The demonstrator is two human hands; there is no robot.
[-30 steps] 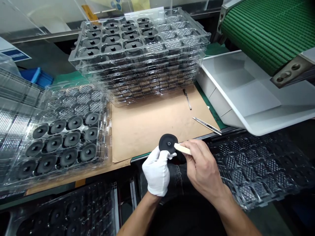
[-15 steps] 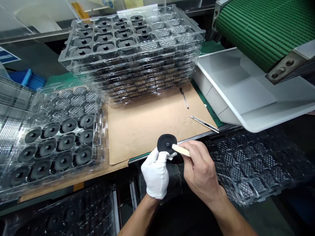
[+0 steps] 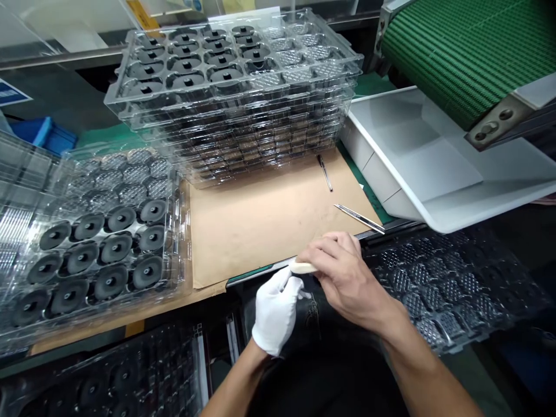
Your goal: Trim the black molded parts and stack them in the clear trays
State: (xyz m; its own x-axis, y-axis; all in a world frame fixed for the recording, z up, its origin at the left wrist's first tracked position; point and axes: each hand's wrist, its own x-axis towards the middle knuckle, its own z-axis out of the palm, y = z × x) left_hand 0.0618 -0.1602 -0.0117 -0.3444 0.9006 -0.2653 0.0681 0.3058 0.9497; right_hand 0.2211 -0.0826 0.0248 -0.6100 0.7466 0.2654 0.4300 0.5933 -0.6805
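My right hand [image 3: 343, 278] grips a cream-coloured stick [image 3: 303, 267] whose tip meets the fingers of my left hand [image 3: 275, 310]. The left hand wears a white cotton glove and sits just below the front edge of a brown kraft paper sheet [image 3: 264, 231]. The black round part is out of sight, perhaps hidden under my hands. I cannot tell whether the glove holds anything.
A tall stack of clear blister trays [image 3: 234, 133] holding black round parts stands behind the paper. A pen [image 3: 325, 172] and tweezers [image 3: 359, 218] lie on the paper. Another clear tray [image 3: 174, 243] is at left, a white chute [image 3: 412, 156] and green conveyor belt [image 3: 469, 58] at right.
The black round part held at my left hand no longer shows. My right hand has moved left and up over the stick, and the head view has shifted slightly.
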